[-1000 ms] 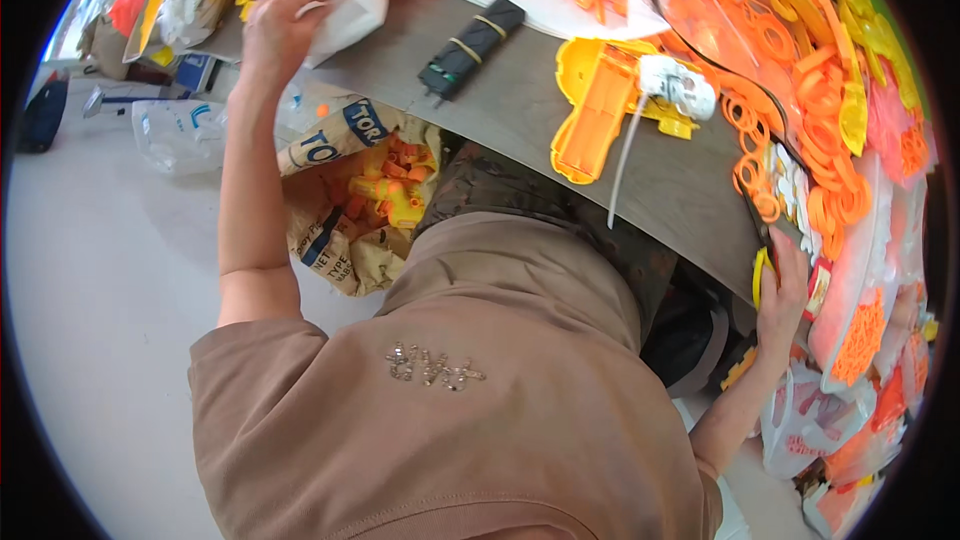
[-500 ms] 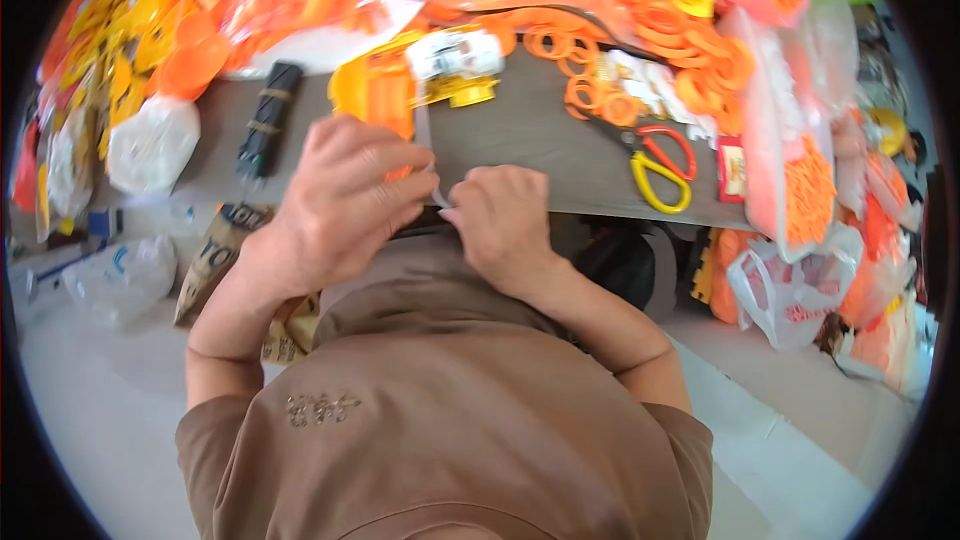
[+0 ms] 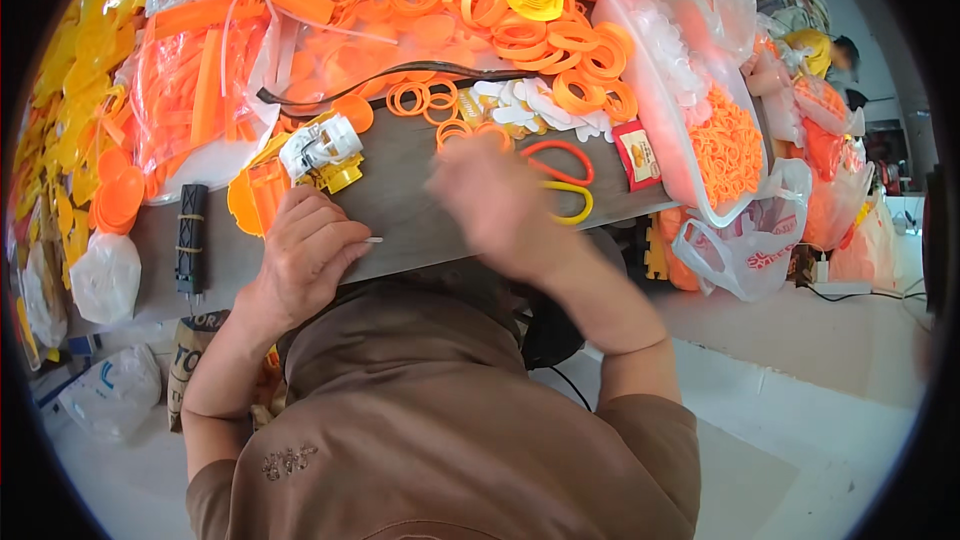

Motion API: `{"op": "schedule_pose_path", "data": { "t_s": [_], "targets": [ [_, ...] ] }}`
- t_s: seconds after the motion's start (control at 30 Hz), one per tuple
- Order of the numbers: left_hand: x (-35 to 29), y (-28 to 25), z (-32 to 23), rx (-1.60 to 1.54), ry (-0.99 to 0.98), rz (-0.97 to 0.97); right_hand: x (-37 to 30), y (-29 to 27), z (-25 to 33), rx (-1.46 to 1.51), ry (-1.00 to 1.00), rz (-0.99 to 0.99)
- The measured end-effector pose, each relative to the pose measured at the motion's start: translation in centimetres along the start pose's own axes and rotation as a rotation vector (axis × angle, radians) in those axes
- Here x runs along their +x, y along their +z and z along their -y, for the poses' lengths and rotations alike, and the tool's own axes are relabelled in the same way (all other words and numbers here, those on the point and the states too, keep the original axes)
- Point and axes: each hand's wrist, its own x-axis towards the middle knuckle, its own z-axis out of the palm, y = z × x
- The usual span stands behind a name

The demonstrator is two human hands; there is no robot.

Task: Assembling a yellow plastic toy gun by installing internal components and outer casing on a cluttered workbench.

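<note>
My left hand [image 3: 308,245] is closed in a pinch near the table's front edge, with the short end of a thin white strip [image 3: 374,239] sticking out of its fingertips. Just beyond that hand lies a yellow and orange plastic piece [image 3: 262,197] with a white moulded plastic part [image 3: 320,145] beside it. My right hand [image 3: 490,195] is smeared by motion, so its fingers cannot be made out. It hovers by the scissors [image 3: 572,202], which have one red and one yellow handle; their blades are hidden behind the hand.
Orange rings [image 3: 570,40], white flat pieces [image 3: 530,105] and a long black strip [image 3: 400,73] lie along the back. A clear tub [image 3: 668,140] with small orange pieces stands right, near a red packet [image 3: 637,155]. A dark banded bundle [image 3: 190,240] lies left.
My right hand has come away from my left and moved forward toward the scissors. My left hand keeps the white strip. The whole view has turned and shifted.
</note>
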Motion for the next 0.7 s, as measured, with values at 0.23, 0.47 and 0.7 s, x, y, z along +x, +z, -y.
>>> {"op": "schedule_pose_path", "data": {
  "t_s": [0.23,0.47,0.7],
  "targets": [
    [0.7,0.6,-0.1,-0.025,-0.127,-0.077,-2.4,-20.2,-17.0,-0.709,0.533,-0.122],
    [1.0,1.1,-0.3,-0.045,-0.133,-0.099,-2.4,-19.2,-17.0,-0.887,0.636,0.06],
    [0.8,0.0,-0.6,-0.237,-0.318,-0.138,-0.9,-17.5,-11.5,-0.609,0.603,-0.285]
  ]
}}
